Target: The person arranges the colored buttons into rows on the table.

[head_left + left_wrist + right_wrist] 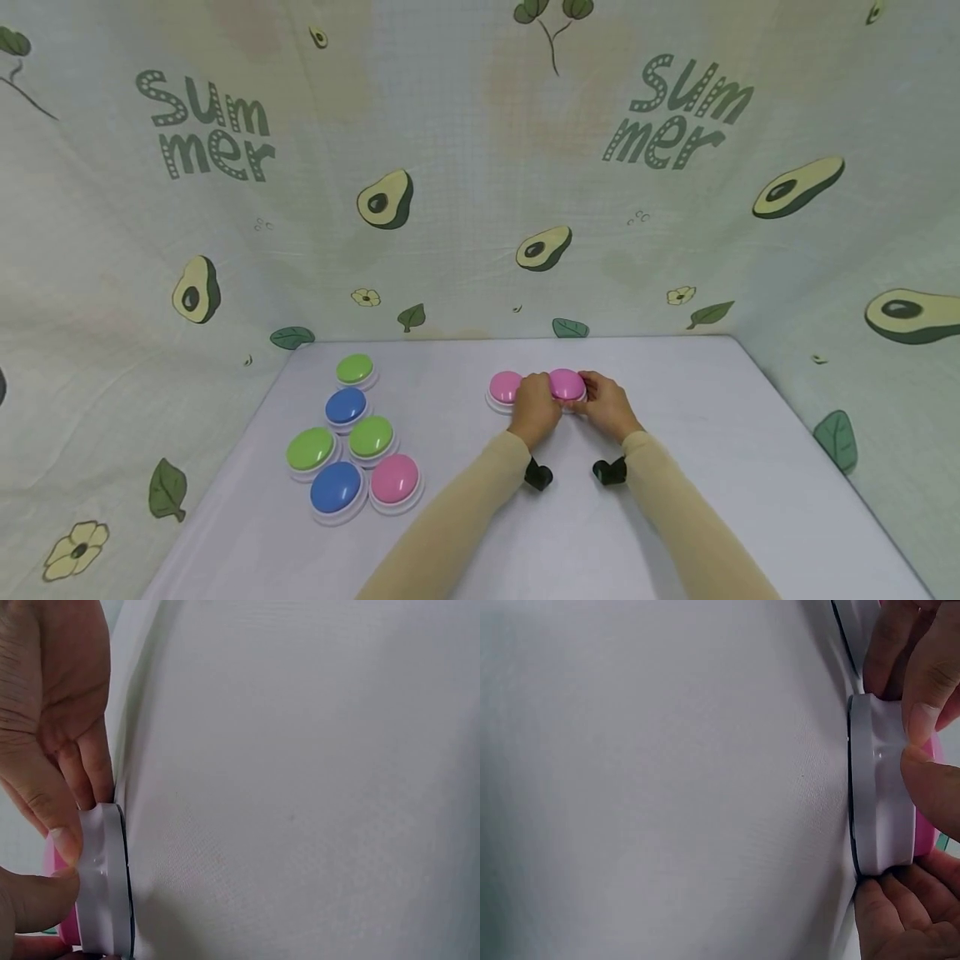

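Note:
A pink push button (567,385) with a domed top and round white base stands at the back of the table, between both hands. My left hand (536,410) grips its left side; my right hand (606,407) holds the right side. In the right wrist view the two thumbs meet at the near side of the white base (883,802), with fingers curled round its sides. The base's dark bottom rim lies at the tabletop. Just left of it is a second pink button (505,387), partly hidden by my left hand.
On the left of the white table (675,500) several more buttons are grouped: a green one (355,368), a blue one (336,487) and a pink one (394,479) among them. A cloth printed with avocados (543,248) hangs behind and at the sides.

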Demonstrator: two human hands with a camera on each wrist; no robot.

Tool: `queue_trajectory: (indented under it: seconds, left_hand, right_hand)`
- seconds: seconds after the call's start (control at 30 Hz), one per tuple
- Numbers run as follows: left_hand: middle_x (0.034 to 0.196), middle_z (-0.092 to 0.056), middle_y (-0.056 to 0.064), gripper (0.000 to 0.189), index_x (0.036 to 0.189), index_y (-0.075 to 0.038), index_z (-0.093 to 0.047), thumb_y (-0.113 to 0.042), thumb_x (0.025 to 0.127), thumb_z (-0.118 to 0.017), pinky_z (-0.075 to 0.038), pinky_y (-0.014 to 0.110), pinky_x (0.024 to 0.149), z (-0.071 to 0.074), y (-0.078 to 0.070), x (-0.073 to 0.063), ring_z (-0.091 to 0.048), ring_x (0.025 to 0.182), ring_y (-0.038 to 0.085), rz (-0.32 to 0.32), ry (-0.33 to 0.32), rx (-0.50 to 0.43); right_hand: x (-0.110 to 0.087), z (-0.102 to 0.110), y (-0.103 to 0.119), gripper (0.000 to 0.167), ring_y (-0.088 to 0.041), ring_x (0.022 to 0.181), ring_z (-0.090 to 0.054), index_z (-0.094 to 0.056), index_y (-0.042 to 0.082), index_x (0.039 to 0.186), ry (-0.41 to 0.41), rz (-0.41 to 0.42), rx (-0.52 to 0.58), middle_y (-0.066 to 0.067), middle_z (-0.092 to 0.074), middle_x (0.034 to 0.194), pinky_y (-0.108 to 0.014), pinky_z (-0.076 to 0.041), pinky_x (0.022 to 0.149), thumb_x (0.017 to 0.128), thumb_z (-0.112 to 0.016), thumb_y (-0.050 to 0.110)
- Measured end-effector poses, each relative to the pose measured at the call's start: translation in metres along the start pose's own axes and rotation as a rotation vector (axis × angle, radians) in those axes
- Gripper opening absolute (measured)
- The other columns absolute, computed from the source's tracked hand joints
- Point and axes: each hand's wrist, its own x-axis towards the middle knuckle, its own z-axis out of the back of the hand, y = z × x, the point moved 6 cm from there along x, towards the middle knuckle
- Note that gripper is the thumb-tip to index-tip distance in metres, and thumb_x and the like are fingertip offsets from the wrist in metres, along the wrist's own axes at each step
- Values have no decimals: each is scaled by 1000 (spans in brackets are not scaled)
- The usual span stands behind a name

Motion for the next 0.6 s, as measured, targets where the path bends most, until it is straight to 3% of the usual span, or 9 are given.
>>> queue_trajectory:
  seconds: [0.3,0.47,0.6]
  left_hand:
    - [106,-73,12,31,116,2,-71,-2,87,-82,-57,37,98,5,5,-2,-70,105,24,-12,-27,4]
    - [100,-72,13,29,110,4,-71,-6,86,-85,-59,35,90,11,4,-9,-69,96,24,-60,-46,24]
    - [110,-74,16,37,118,6,-71,-9,88,-86,-59,36,94,20,3,-19,-70,106,27,-81,-43,-31]
  right_hand:
    - [0,-8,-4,76,-46,147,-40,-38,-12,154,-3,6,22,-35,-42,156,-52,-35,120,95,-79,13]
    - [-2,-10,-1,76,-48,147,-40,-36,-14,154,-17,28,-5,-37,-41,155,-54,-34,120,95,-78,10]
    - [-2,-8,-2,80,-48,146,-41,-35,-16,154,-51,21,-21,-37,-42,154,-54,-35,121,93,-79,10]
